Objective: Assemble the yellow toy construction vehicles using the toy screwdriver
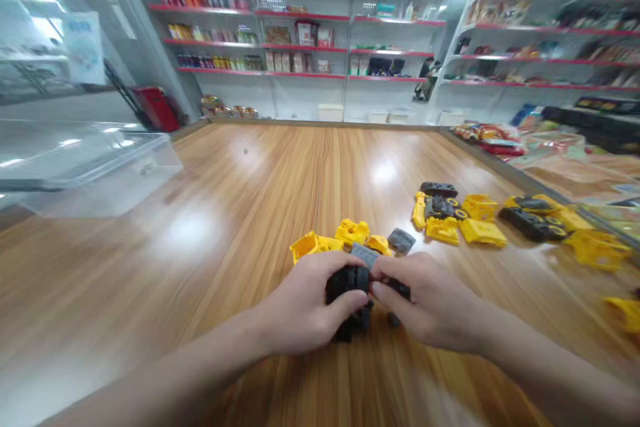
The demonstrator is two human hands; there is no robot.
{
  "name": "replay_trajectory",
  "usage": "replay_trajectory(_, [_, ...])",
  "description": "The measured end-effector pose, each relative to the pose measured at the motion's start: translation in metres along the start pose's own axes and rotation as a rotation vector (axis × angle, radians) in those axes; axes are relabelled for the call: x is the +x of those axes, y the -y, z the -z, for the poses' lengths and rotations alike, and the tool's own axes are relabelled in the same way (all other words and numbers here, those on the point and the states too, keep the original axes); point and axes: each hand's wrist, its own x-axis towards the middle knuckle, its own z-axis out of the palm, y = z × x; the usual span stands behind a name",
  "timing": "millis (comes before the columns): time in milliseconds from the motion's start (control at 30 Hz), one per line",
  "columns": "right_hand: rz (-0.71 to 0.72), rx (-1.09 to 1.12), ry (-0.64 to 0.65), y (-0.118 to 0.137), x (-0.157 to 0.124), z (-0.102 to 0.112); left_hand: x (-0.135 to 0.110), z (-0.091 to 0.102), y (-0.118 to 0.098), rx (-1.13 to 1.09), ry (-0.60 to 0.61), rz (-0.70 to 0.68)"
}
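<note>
Over the wooden desk (200,240), the left hand (305,303) and right hand (430,303) press around a black toy part (345,285), with yellow toy pieces (353,232) just behind.

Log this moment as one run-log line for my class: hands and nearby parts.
left hand: black toy assembly | right hand: same | nearby: yellow toy parts

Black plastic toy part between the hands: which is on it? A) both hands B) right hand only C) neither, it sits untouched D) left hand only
A: in the head view, the fingers of the left hand and the right hand both close on the black plastic toy part.
</note>
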Motion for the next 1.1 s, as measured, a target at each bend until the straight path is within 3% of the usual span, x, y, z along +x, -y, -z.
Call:
replay_trajectory(200, [-0.006,0.066,-0.016,0.000,-0.004,0.003,0.003,0.001,-0.001,0.031,-0.047,-0.112])
replay_trajectory(567, [-0.036,0.167,-0.004,0.002,-0.001,0.002,0.002,0.007,-0.004,0.129,-0.021,-0.171])
replay_trajectory(733, [-0.076,0.254,-0.041,0.000,-0.001,0.001,-0.001,0.007,-0.005,0.089,-0.211,-0.057])
replay_trajectory(900, [-0.081,0.103,-0.121,-0.007,0.002,0.000,0.003,0.009,-0.004,-0.315,-0.451,0.096])
replay_trajectory(1100, [-0.052,-0.005,-0.017,-0.007,0.003,-0.005,0.009,0.010,-0.008,-0.836,-0.481,0.171])
